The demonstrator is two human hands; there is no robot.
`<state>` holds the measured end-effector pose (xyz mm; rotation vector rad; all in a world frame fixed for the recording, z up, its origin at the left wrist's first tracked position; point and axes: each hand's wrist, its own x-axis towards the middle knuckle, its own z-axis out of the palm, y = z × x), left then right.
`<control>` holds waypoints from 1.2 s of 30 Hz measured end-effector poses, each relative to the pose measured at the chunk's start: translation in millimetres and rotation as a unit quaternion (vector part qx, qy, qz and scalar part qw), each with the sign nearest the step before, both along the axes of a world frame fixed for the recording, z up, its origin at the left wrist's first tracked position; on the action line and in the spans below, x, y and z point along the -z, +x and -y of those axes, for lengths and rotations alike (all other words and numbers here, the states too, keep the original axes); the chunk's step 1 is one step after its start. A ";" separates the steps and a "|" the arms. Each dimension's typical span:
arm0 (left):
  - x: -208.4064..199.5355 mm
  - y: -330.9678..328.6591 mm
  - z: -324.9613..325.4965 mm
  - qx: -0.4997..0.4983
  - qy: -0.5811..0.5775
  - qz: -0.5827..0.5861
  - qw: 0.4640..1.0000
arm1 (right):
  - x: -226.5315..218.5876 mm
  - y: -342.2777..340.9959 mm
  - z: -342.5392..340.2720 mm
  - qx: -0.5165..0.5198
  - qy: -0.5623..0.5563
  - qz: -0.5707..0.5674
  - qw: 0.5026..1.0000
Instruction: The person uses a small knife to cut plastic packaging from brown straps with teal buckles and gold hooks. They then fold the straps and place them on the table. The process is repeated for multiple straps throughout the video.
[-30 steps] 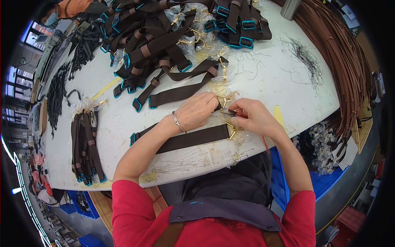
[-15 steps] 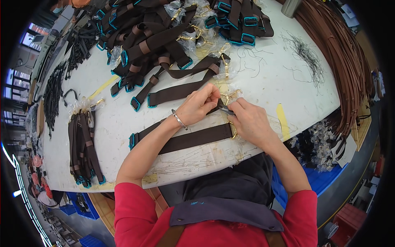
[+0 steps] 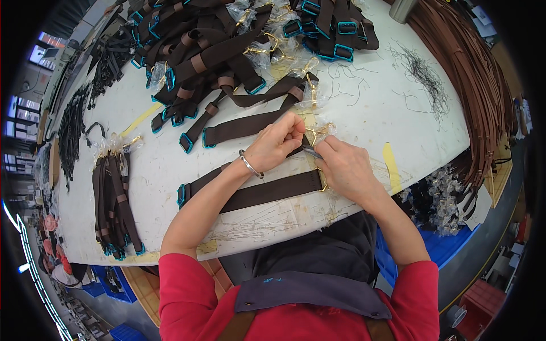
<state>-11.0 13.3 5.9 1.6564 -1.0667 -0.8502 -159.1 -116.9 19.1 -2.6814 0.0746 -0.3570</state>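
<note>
A dark brown webbing strap (image 3: pixel 273 192) lies in front of me, with a gold ring at its right end and a blue-covered buckle (image 3: pixel 181 196) at its left. Above the strap's right part, my left hand (image 3: pixel 280 141) is closed in a pinch near the strap's other end; what its fingertips hold is too small to tell. My right hand (image 3: pixel 347 170) is closed around small thread snips (image 3: pixel 310 150), mostly hidden by the fingers, their metal tip pointing at the left fingertips. A gold clasp in clear plastic (image 3: pixel 321 132) lies just beyond both hands.
A pile of brown straps (image 3: pixel 199 62) with blue-covered buckles fills the far side. A strap bundle (image 3: pixel 114 199) lies at left. Loose dark threads (image 3: pixel 424 79) and long brown strips (image 3: pixel 472 74) are at right. A blue bin (image 3: pixel 449 250) stands below the table's right edge.
Almost nothing differs. Both hands keep their place, with only a very slight shift of the fingers around the snips.
</note>
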 end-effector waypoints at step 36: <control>-27.4 -7.5 -10.9 0.071 0.128 0.508 0.849 | 4.8 -3.4 21.5 0.117 0.415 0.047 0.901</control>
